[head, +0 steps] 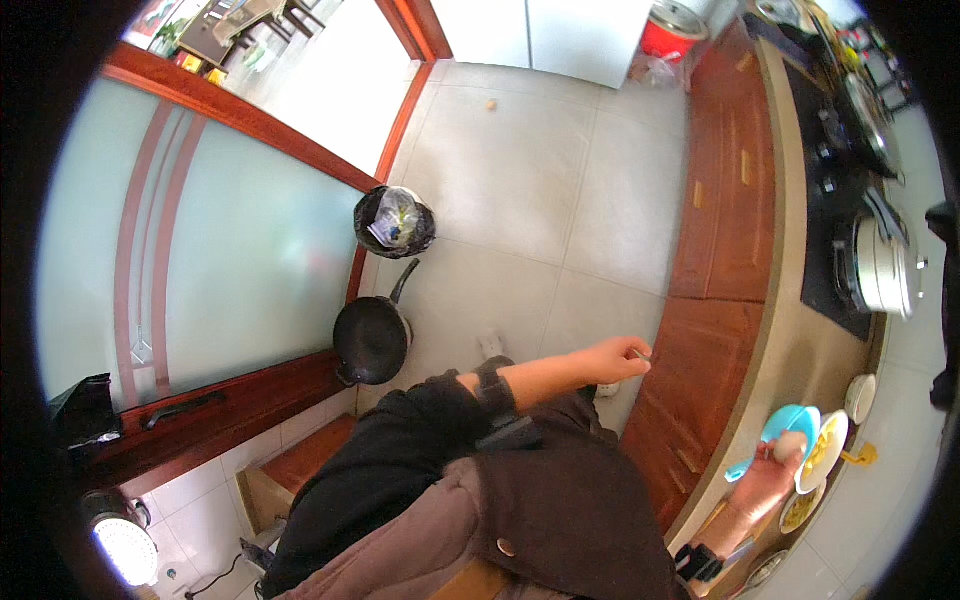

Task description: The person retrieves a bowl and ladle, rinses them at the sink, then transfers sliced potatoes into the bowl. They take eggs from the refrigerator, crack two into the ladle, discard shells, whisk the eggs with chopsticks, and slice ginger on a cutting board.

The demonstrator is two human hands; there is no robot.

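My left hand point(621, 360) is in front of the brown lower cabinets, fingers pinched around a small thin object, too small to name. At the countertop, my right hand point(769, 472) grips a pale, rounded thing that looks like an egg point(787, 446). It is over or against a turquoise bowl with a handle point(793, 420); contact cannot be told. Right beside this bowl stands a white dish of yellow pieces point(823, 450). Another dish of food point(802, 510) is partly hidden behind my right wrist.
A lidded pot point(885, 266) and a pan point(870, 124) are on the black cooktop point(821, 217). On the floor to the left are a black frying pan point(371, 341) and a lined trash bin point(394, 223). A small round thing point(491, 105) lies on the tiles.
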